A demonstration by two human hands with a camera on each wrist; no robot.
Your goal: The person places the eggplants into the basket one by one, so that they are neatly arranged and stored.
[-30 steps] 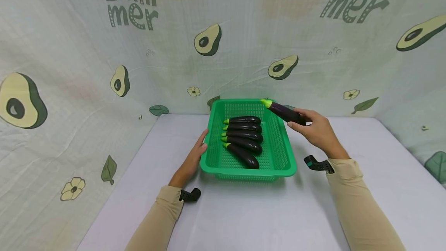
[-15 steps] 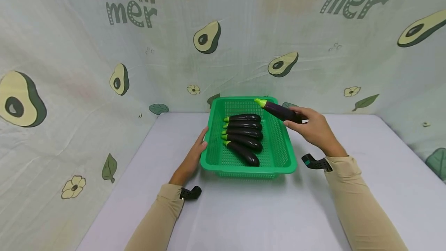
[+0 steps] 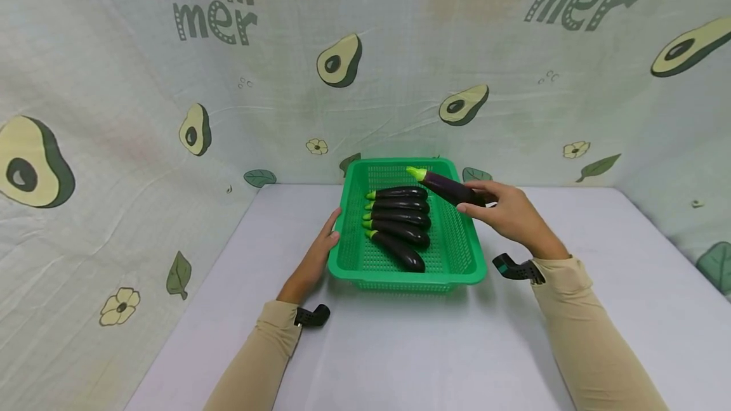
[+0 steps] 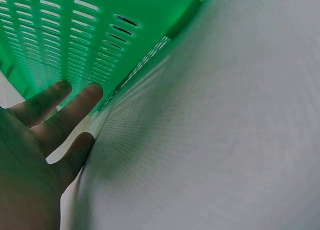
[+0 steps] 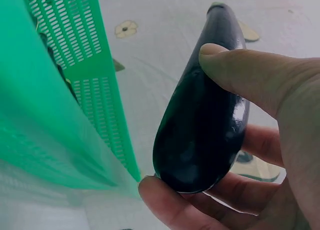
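My right hand (image 3: 511,214) grips a dark purple eggplant (image 3: 448,188) by its thick end, above the right rim of a green basket (image 3: 408,278). The eggplant's light green stem end points left, over the basket. In the right wrist view the thumb presses one side of the eggplant (image 5: 200,125) and the fingers curl round the other. Inside the basket, several eggplants (image 3: 400,217) lie in a row with their stems to the left. My left hand (image 3: 314,262) rests against the basket's left side; in the left wrist view its fingers (image 4: 70,112) are straight by the slotted wall.
The basket stands on a white table (image 3: 400,347) near its back edge. Behind it hangs a pale cloth (image 3: 394,125) printed with avocados, leaves and flowers. Each wrist wears a black strapped camera.
My right hand has moved left with the eggplant, bringing its stem end further over the basket. The left hand and the eggplants inside the basket have stayed in place.
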